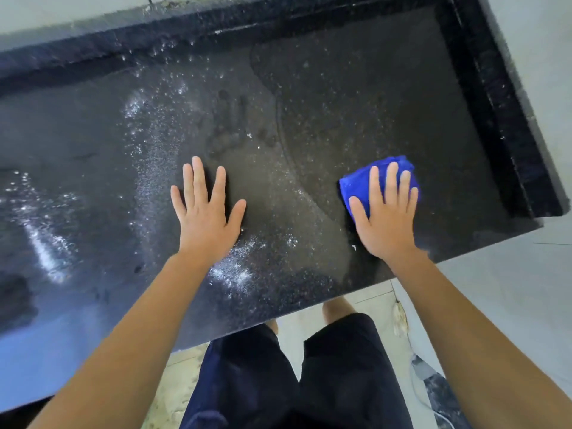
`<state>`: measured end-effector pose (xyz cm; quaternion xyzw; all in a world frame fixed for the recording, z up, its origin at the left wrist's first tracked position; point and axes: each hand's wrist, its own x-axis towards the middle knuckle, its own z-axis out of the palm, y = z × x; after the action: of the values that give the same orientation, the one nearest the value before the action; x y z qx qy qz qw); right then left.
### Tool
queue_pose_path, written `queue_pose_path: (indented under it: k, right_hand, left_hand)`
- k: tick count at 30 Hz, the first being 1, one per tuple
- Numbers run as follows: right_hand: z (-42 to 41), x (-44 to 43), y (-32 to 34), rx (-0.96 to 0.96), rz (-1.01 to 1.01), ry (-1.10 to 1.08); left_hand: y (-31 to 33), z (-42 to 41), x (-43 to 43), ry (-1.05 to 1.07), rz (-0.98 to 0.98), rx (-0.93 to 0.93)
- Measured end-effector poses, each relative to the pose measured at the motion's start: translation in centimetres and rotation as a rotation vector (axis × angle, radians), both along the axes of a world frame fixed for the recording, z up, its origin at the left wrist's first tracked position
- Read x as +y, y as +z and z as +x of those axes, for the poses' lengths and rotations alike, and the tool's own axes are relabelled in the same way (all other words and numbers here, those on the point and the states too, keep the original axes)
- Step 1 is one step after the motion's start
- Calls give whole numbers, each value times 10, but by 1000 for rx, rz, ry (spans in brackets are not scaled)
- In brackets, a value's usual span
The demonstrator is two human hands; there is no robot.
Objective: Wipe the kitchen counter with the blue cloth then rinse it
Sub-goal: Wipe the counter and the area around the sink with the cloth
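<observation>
We see the counter (309, 125) below us, with a raised rim (495, 97) along its back and right edges. Our left hand (207, 218) lies flat near the front middle; to its right, our right hand (387, 221) rests on the cloth (359, 184).

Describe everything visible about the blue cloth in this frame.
The blue cloth is a vivid royal blue, soft and plush-looking, like microfibre, bunched or folded into a compact pad. It lies flat on the dark speckled counter near its right end, towards the front edge. The right hand presses on it, palm down with fingers spread, covering much of it; its left and far edges show. The left hand rests apart, on bare counter.
</observation>
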<state>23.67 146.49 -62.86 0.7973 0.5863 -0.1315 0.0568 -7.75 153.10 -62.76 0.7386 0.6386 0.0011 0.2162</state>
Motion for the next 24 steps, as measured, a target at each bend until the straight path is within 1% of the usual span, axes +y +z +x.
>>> queue_pose_path:
  k: [3, 5, 8, 10, 12, 14, 16, 18, 19, 24]
  right_hand:
    - [-62, 37, 0, 59, 20, 291]
    - [-100, 69, 0, 100, 16, 443]
    - [-119, 114, -1, 135, 1, 604]
    - [-109, 147, 0, 140, 2, 586]
    - [-100, 181, 2, 127, -17, 455]
    - [-98, 209, 3, 125, -32, 313]
    - [-103, 223, 2, 107, -6, 239]
    - [-118, 215, 0, 118, 22, 236]
    - [-126, 203, -1, 126, 29, 277]
    - [-140, 96, -7, 167, 73, 709]
  left_hand:
    - [3, -22, -24, 68, -35, 48]
    - [5, -34, -33, 176, -55, 45]
    - [7, -42, -32, 267, -56, 35]
    - [5, -41, -32, 275, -101, 39]
    - [0, -40, -33, 271, -151, 75]
    - [-4, -39, -34, 268, -159, 127]
    - [-6, -38, -32, 264, -164, 153]
    - [-6, -38, -32, 269, -181, 168]
    - [-6, -39, -33, 272, -184, 174]
    - [-7, -39, -32, 308, -155, 199]
